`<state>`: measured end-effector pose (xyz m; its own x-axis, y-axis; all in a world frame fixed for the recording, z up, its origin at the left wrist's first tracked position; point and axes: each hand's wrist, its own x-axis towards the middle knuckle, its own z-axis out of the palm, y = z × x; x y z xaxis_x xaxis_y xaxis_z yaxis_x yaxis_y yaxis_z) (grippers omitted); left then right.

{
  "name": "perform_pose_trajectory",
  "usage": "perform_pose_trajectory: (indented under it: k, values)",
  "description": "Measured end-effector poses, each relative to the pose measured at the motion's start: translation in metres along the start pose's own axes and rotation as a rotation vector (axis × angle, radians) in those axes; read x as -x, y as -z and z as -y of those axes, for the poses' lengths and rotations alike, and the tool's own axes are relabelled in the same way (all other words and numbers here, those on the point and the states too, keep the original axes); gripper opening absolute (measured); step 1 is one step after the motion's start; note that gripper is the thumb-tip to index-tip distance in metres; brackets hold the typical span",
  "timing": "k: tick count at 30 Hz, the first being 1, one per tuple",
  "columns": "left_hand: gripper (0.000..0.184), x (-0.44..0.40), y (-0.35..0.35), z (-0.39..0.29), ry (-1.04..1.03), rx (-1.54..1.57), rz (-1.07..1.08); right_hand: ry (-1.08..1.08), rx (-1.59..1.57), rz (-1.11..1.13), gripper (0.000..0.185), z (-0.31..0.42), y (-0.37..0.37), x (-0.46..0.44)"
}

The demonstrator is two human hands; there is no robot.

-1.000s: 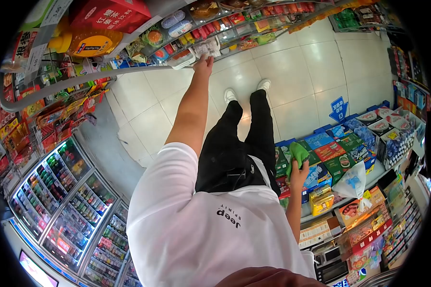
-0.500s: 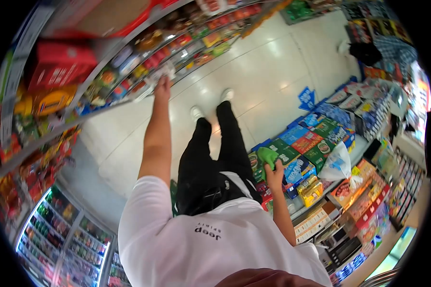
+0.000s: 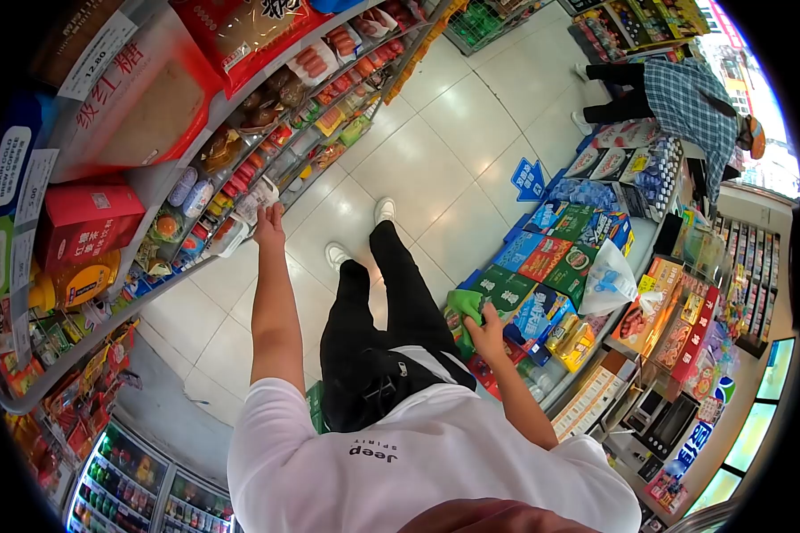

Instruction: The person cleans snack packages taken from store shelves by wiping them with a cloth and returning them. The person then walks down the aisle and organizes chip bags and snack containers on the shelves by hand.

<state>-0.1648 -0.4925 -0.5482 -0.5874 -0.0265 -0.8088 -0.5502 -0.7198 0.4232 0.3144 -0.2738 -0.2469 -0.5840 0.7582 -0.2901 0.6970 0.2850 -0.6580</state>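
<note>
My left hand (image 3: 269, 227) reaches to the shelf edge on the left, its fingers stretched out. At its fingertips is a white packet (image 3: 258, 197) among the shelf goods; whether they touch is unclear. A clear-and-white package (image 3: 229, 238) sits just beside the hand. On the other side, my right hand (image 3: 486, 333) is closed around a bunched green cloth (image 3: 464, 305). The cloth hangs over the near end of stacked green, red and blue drink cartons (image 3: 542, 259).
Packed shelves (image 3: 164, 306) run along the left, with glass-door drink fridges (image 3: 120, 480) at lower left. A white plastic bag (image 3: 608, 282) rests by the cartons, beside a counter with boxes (image 3: 653, 311). A person in a checked shirt (image 3: 684, 98) bends at upper right. Tiled floor (image 3: 427, 133) lies between.
The view has shifted and sharpened. My left hand now appears lower and further left along the shelf, with its fingers more stretched out. The green cloth stays in my right hand.
</note>
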Motion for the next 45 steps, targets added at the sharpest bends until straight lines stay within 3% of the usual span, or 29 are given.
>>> perform_pose_trajectory:
  k: [4,7,11,16,29,35,42,45]
  values:
    - [0.046,-0.004,-0.004,0.002,0.003,-0.052,-0.005,0.002,0.013,0.004,0.022,0.009,0.004,0.000]
    - [0.052,-0.052,0.020,0.001,0.172,-0.072,0.052,0.040,0.002,-0.006,0.025,0.007,0.002,-0.001]
    - [0.044,-0.037,0.008,-0.009,0.241,-0.236,-0.113,0.020,0.058,0.032,0.031,-0.009,-0.001,-0.001]
    - [0.042,-0.014,-0.003,-0.022,0.336,-0.341,-0.053,0.047,0.049,0.010,0.029,0.006,0.000,-0.002]
    - [0.049,-0.014,-0.015,-0.015,0.269,-0.328,-0.189,0.021,0.050,0.021,0.026,0.007,0.005,-0.005]
    - [0.044,-0.023,0.004,-0.011,0.310,-0.209,-0.017,0.038,0.043,0.011,0.026,0.009,0.011,-0.006]
    - [0.031,0.012,0.052,-0.013,0.214,-0.156,0.149,0.026,0.040,0.025,0.026,-0.004,0.006,-0.008]
    - [0.029,0.035,0.076,-0.019,0.260,-0.178,0.052,0.057,0.014,0.010,0.026,-0.007,0.001,-0.012]
